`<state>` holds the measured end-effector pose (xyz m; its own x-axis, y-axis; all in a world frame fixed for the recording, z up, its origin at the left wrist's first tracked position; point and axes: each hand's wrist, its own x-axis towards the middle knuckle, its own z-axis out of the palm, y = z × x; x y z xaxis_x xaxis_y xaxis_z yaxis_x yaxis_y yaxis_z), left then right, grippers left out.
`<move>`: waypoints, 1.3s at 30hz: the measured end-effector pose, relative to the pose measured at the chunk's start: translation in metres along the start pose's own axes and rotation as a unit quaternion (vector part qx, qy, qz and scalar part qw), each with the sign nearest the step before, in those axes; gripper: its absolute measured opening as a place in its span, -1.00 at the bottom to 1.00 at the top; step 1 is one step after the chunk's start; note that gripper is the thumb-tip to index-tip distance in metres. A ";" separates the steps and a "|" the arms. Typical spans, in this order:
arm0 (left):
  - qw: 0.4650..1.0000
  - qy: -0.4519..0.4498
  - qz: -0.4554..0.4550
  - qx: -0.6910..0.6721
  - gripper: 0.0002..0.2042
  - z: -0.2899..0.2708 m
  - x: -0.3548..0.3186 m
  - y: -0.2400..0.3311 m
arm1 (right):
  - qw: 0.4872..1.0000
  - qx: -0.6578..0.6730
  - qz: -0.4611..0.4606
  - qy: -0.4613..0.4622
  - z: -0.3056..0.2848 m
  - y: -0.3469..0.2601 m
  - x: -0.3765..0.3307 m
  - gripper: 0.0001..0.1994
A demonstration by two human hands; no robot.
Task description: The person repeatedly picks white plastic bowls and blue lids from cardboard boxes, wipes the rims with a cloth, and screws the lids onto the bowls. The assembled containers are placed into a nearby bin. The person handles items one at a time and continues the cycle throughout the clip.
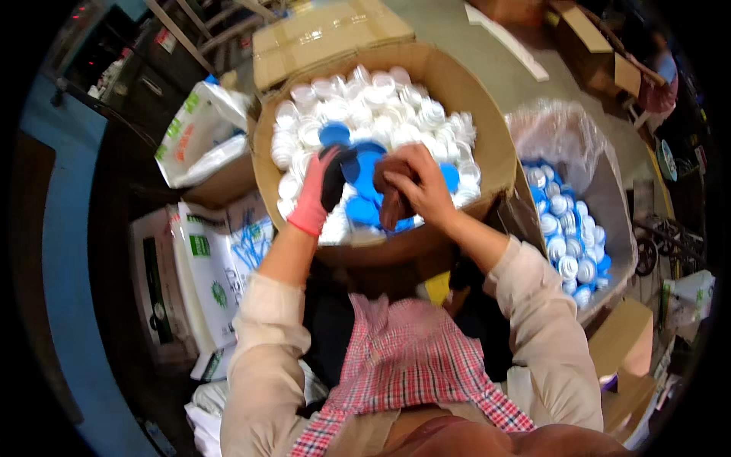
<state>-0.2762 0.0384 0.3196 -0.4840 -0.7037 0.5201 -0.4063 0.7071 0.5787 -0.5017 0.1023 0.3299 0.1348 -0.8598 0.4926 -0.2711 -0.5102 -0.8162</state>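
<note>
Both hands raised over box (487, 145) — left hand (324, 186) gloved, right hand (415, 183) bare.

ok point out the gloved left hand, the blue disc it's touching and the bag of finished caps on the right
left hand (324, 186), head view, on the black palm of the glove
blue disc (371, 169), head view, on its flat face
bag of caps (560, 133), head view, on the clear plastic wall

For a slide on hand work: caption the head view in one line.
Gloved left hand and bare right hand work over a cardboard box of white and blue caps.
</note>
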 end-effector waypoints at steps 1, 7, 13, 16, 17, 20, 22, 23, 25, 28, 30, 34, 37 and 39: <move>0.995 0.039 -0.053 -0.081 -0.72 0.011 0.000 0.003 | 1.000 0.006 0.009 0.000 -0.002 -0.008 0.005 -0.76; 0.782 0.072 -0.156 -0.600 -0.61 0.044 0.013 0.040 | 0.996 -0.031 -0.014 0.081 -0.016 -0.017 -0.001 -0.70; 0.550 0.058 -0.265 -0.790 -0.50 0.074 0.030 0.046 | 0.990 -0.123 -0.069 0.020 -0.012 -0.010 -0.021 -0.73; 0.461 -0.055 -0.295 -0.835 -0.36 0.079 0.010 0.047 | 0.979 -0.149 -0.141 -0.017 -0.005 -0.017 -0.023 -0.77; 0.447 -0.051 -0.298 -0.842 -0.35 0.083 0.003 0.043 | 0.973 -0.157 -0.169 -0.019 -0.005 -0.017 -0.016 -0.80; 0.648 0.055 -0.328 -0.685 -0.43 0.094 -0.011 0.056 | 0.971 -0.168 -0.172 -0.006 0.000 -0.029 -0.025 -0.82; 0.719 0.042 -0.296 -0.627 -0.49 0.093 -0.016 0.069 | 0.980 -0.167 -0.105 0.042 -0.001 -0.030 -0.016 -0.81; 0.570 0.062 -0.312 -0.757 -0.52 0.089 -0.011 0.076 | 0.980 -0.176 -0.066 0.062 -0.004 -0.028 -0.011 -0.80; 0.948 0.112 -0.158 -0.253 -0.70 0.073 -0.010 0.099 | 0.980 -0.174 -0.022 0.090 -0.008 -0.027 -0.003 -0.80; 0.975 0.134 -0.093 -0.152 -0.73 0.070 -0.010 0.077 | 0.978 -0.182 0.078 0.063 -0.003 -0.013 -0.005 -0.79; 0.993 0.094 -0.071 0.005 -0.64 0.077 -0.028 0.036 | 0.971 -0.184 0.148 -0.025 0.000 0.006 -0.014 -0.76; 0.967 0.022 -0.223 0.121 -0.61 0.079 -0.014 -0.018 | 0.972 -0.181 0.138 -0.058 -0.003 0.011 -0.024 -0.76; 0.910 -0.058 -0.145 0.384 -0.51 0.048 0.036 -0.053 | 0.977 -0.165 0.122 -0.053 -0.014 0.008 -0.016 -0.75; 0.885 -0.148 -0.105 0.429 -0.63 0.050 0.053 -0.101 | 0.980 -0.156 0.105 -0.057 -0.018 0.011 -0.014 -0.76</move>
<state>-0.2998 -0.0670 0.2578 -0.4583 -0.8667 0.1969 -0.8887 0.4443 -0.1129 -0.5241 0.1089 0.3198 0.1459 -0.9511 0.2721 -0.5810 -0.3050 -0.7546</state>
